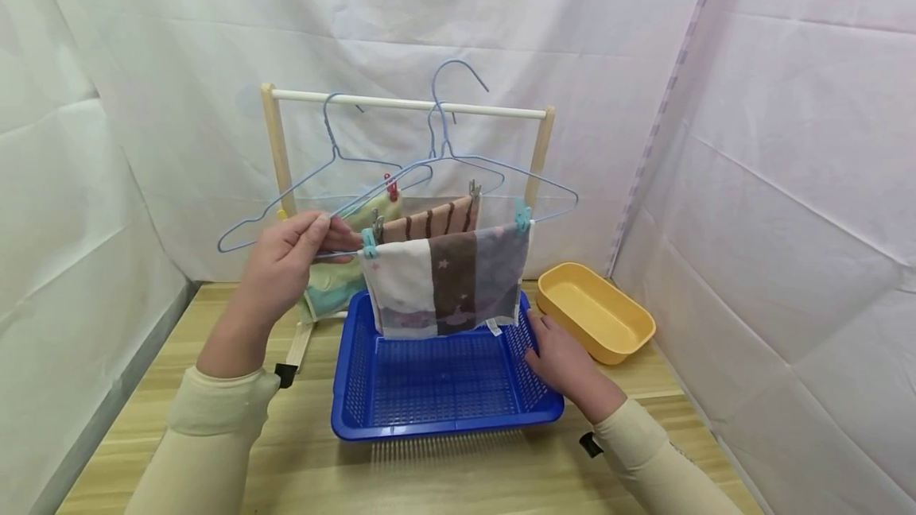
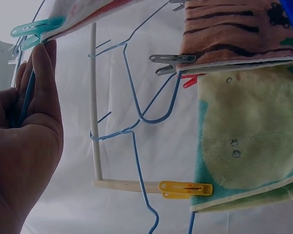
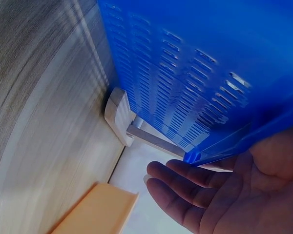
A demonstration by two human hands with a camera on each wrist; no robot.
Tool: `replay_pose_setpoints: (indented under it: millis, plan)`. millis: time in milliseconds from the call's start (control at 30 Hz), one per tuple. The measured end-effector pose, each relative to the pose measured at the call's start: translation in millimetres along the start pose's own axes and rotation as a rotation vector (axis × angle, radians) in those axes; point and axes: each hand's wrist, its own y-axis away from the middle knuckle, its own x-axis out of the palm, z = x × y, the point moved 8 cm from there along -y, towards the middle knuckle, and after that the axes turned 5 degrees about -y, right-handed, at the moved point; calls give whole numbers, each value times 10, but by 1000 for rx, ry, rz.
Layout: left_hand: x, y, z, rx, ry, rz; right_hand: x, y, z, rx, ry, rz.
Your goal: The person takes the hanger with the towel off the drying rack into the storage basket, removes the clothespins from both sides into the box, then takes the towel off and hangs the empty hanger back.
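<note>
My left hand (image 1: 289, 261) grips the left end of a blue wire hanger (image 1: 444, 151) in the head view. From its lower bar hangs a white, brown and grey towel (image 1: 454, 280), clipped by a teal clothespin (image 1: 523, 215) at the right corner and another teal clothespin (image 2: 36, 30) right by my left fingertips. My right hand (image 1: 561, 360) holds the right rim of a blue perforated basket (image 1: 444, 376), below the towel. In the right wrist view, its fingers (image 3: 178, 195) reach past the basket's rim on the outer side; the thumb is hidden there.
Behind stands a wooden drying rack (image 1: 408, 103) with two more hangers. They carry a pink-brown striped towel (image 2: 224, 34) with grey clothespins and a green-yellow towel (image 2: 249, 131) with yellow and red clothespins. A yellow tub (image 1: 597, 312) sits right of the basket. White cloth walls surround the table.
</note>
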Motion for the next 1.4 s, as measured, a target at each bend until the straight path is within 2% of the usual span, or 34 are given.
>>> replay_pose_setpoints:
  millis: [133,300,667,1067,1400]
  plan:
    - [30,11,44,-6,37,12,-1,-9,-3,-3,-5,-6]
    - [58,43,115,-9,22,33,-8,-18,1,6,-12,0]
    - [224,154,417,-60,84,131,-12,-22,-11,24,-31,4]
    - [335,261,662,-69,115,144,17,-18,-36,55,-40,36]
    - [445,339,873,-113,122,167,2,-16,-26,45,-34,26]
